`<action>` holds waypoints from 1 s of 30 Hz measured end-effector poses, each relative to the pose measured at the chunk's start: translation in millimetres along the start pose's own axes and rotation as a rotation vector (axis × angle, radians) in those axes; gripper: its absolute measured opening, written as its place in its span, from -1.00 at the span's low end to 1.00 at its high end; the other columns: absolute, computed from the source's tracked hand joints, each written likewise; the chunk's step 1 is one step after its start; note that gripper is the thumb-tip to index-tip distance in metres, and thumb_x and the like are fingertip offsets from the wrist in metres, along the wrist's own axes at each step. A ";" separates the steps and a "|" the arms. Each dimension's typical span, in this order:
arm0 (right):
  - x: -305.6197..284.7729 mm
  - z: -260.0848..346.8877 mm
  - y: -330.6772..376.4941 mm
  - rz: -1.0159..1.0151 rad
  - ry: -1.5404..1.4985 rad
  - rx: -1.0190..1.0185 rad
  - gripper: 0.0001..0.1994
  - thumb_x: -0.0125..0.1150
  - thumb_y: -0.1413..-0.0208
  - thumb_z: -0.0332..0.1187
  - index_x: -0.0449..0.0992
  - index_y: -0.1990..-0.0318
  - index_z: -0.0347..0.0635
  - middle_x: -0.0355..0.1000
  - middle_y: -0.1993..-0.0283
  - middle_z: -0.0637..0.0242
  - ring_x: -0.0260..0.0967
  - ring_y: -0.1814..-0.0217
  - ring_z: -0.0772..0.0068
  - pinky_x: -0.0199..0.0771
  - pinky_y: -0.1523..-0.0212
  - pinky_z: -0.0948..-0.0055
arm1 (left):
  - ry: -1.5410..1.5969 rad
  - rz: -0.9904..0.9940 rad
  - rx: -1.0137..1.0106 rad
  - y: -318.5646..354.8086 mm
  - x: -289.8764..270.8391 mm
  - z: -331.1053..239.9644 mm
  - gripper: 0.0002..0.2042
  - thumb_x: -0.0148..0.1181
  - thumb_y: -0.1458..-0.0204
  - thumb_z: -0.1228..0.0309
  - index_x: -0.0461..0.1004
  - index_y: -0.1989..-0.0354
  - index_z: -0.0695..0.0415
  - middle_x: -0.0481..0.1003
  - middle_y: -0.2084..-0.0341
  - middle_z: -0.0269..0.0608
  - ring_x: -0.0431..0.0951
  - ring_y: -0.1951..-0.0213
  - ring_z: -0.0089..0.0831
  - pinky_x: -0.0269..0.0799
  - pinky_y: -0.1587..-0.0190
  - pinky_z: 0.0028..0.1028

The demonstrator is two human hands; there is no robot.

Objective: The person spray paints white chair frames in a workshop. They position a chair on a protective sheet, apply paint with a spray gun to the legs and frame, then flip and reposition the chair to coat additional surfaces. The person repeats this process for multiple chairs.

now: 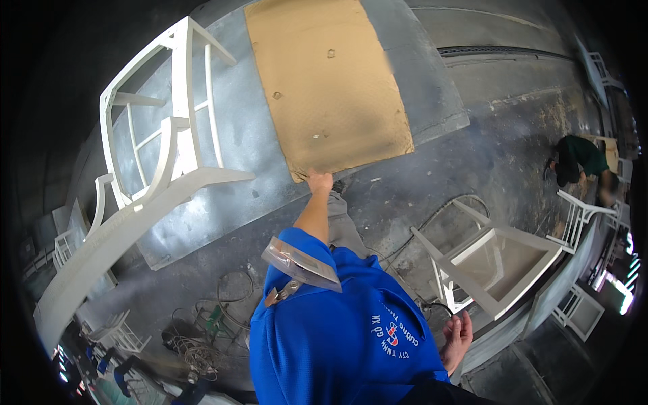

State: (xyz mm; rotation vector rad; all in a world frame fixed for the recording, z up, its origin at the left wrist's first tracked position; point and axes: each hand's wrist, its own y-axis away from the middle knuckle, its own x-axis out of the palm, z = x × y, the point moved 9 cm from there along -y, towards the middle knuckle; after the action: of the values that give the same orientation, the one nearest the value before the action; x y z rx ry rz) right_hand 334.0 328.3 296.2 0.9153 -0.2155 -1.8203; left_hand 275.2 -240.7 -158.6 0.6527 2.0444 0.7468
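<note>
A tan cardboard sheet [337, 88] lies on a broad grey board [432, 101] ahead of me. My left hand [319, 181] reaches forward, fingers closed at the sheet's near left corner. Down at my right side, my right hand [457, 341] has its fingers loosely extended; nothing shows in the palm. A dark hose [439, 306] curves up close to its fingertips, and I cannot tell whether they touch. Just beyond that hand is a tilted white chair [499, 260] with a panel inside its frame.
A white chair frame [185, 88] stands over the board's left part, one long curved member [108, 250] stretching close to me. Tangled hoses [196, 351] lie on the floor at lower left. To the far right, a person in dark green [584, 158] bends among more white chairs [580, 216].
</note>
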 end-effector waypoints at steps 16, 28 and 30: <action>98.4 116.7 -26.5 0.123 0.115 -0.116 -0.50 0.25 -0.37 -0.28 0.35 -0.38 -0.27 0.53 0.02 0.27 0.50 0.07 0.49 0.55 0.10 0.45 | 0.066 0.000 -0.201 -63.7 -39.3 1.0 -0.09 0.44 0.01 0.29 0.07 -0.48 0.30 0.22 -0.41 0.24 0.16 -0.45 0.10 0.14 -0.46 -0.18; 67.6 132.1 -32.1 -0.073 0.006 -0.168 -0.56 0.21 -0.40 -0.26 0.41 -0.33 -0.26 0.51 0.00 0.32 0.48 0.05 0.50 0.56 0.10 0.49 | -0.080 -0.023 -0.363 -75.3 -41.2 6.4 -0.13 0.35 -0.09 0.19 0.00 -0.52 0.06 0.14 -0.43 0.06 0.24 -0.41 0.04 0.22 -0.43 -0.09; 60.4 133.9 -33.5 -0.113 -0.064 -0.190 -0.59 0.18 -0.42 -0.28 0.42 -0.32 -0.25 0.52 -0.01 0.33 0.48 0.04 0.50 0.56 0.08 0.48 | -0.065 -0.023 -0.378 -84.6 -35.5 16.0 -0.16 0.34 -0.09 0.20 0.02 -0.51 0.07 0.18 -0.41 0.07 0.24 -0.42 0.02 0.21 -0.43 -0.08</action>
State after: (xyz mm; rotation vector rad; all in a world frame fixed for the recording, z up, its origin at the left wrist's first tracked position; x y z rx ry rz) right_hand 209.6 256.5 341.7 0.7491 -0.0304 -1.9390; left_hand 292.0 -318.5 -206.9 0.4294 1.7827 1.0497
